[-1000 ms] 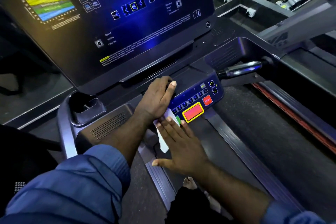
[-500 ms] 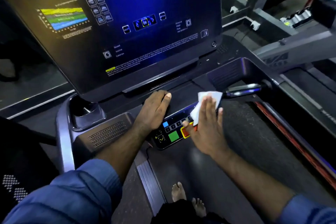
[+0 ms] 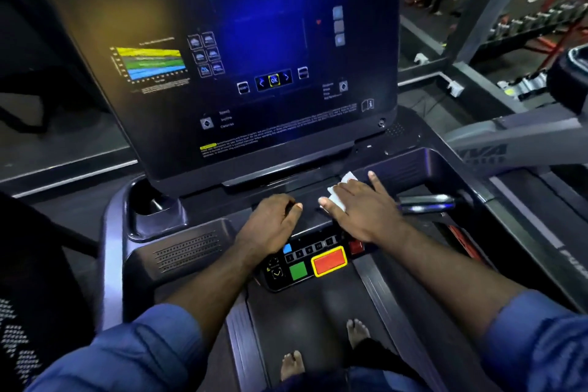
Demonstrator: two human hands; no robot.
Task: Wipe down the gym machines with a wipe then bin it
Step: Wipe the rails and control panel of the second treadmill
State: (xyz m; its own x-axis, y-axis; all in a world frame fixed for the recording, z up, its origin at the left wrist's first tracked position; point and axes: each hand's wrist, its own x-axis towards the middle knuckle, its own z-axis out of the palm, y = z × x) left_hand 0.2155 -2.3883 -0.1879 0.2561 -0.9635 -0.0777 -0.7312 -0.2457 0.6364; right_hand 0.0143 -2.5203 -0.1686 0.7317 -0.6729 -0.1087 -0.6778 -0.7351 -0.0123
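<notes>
I stand on a treadmill facing its dark console (image 3: pixel 197 251) with a big tilted screen (image 3: pixel 254 67). My right hand (image 3: pixel 362 210) lies flat, fingers spread, pressing a white wipe (image 3: pixel 340 191) onto the console ledge just below the screen, above the button panel (image 3: pixel 315 261). Only the wipe's upper left part shows past my fingers. My left hand (image 3: pixel 270 226) rests palm down on the same ledge to the left, fingers curled, holding nothing.
A chrome handlebar grip (image 3: pixel 426 200) sticks out right of my right hand. A cup holder (image 3: pixel 152 204) sits at the console's left. The belt (image 3: pixel 318 321) with my bare feet lies below. Another machine's frame (image 3: pixel 515 134) and a dumbbell rack (image 3: pixel 541 19) stand right.
My right hand has carried the wipe from the button panel's left side, across to its right, and now up onto the ledge under the screen. The left hand has stayed put.
</notes>
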